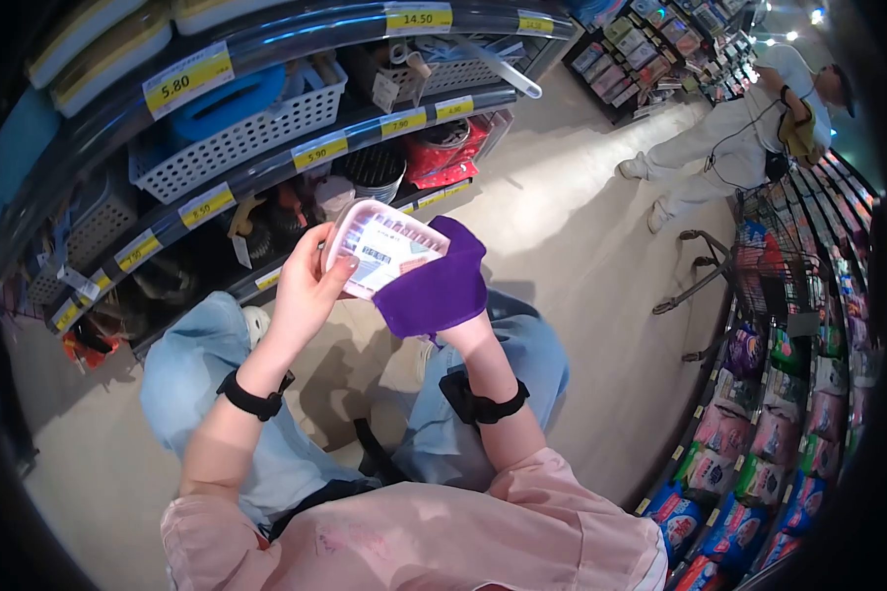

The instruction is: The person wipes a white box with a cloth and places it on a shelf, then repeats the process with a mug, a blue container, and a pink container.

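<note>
My left hand [310,281] grips the left side of a shallow pink plastic container [362,283], thumb on its face and fingers behind. A white label with a barcode shows on the container, which is tilted towards me. Over my right hand [468,337] lies a purple cloth [429,295] that hides its fingers; only the wrist side shows. The cloth covers the container's right edge, and the hand appears to hold cloth and container together there.
A shelf unit with yellow price tags [320,151] stands ahead on the left, carrying a white perforated basket [251,128] and brushes [258,234]. On the right, a shopping cart [774,258] stands by shelves of packaged goods [724,428]. Another person [749,128] stands in the aisle.
</note>
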A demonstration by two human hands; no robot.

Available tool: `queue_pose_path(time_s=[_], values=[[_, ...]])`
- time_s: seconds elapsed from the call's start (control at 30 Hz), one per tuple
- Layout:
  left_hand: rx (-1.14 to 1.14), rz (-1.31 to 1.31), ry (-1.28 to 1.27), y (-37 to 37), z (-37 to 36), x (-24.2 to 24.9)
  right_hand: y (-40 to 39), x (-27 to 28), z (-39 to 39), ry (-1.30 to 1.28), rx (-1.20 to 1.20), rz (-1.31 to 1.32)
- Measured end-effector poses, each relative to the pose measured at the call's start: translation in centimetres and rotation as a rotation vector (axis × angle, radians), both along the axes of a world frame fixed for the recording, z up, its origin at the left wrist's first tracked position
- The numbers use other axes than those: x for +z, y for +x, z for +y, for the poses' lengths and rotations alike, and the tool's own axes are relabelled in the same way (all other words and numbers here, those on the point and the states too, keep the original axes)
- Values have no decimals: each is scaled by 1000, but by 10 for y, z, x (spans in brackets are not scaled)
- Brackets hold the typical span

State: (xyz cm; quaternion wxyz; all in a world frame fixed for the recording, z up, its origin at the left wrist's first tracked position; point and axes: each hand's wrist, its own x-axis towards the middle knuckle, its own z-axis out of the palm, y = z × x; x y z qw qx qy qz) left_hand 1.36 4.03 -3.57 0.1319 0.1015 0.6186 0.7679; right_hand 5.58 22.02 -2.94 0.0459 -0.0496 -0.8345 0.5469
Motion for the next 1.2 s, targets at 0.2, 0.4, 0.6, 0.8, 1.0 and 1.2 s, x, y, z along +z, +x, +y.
queue_pose_path(time_s=[0.2,0.4,0.6,0.8,1.0,1.2], values=[[-137,359,-94,14,0,26,2,5,3,344,-131,188],[-187,347,-114,17,-3,21,-3,5,7,512,-103,325],[-126,460,-180,16,-8,28,-6,3,6,595,-91,731],[-84,548,-205,14,-4,33,-2,26,-9,-195,-46,442],[-114,637,-183,12,0,30,-14,-4,-2,-213,81,445],[-18,591,-321,20,4,29,-3,-17,-9,-133,-25,206]])
